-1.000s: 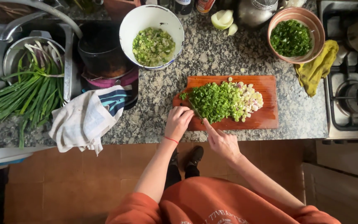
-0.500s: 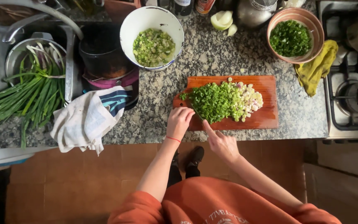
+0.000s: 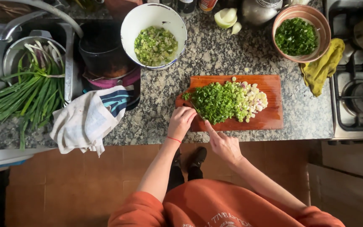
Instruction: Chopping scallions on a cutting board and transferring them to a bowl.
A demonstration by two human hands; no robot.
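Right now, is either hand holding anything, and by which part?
The right hand seems to grip a knife by its handle; the grip itself is hidden. The left hand rests at the orange wooden cutting board, holding nothing visible.

Green chopped scallions [image 3: 221, 101] on reddish-brown cutting board [image 3: 269, 117].

Orange sweatshirt w/ pushed-up sleeves, thin red wristband on left hand [image 3: 181, 122], dark shoes.

A speckled granite countertop [image 3: 215, 50] carries a wooden cutting board [image 3: 269, 117], a white bowl [image 3: 153, 19], a brown bowl [image 3: 322, 31], a yellow cloth [image 3: 322, 69], a halved onion [image 3: 225, 17], and a white dish towel [image 3: 87, 120] draped over its front edge.
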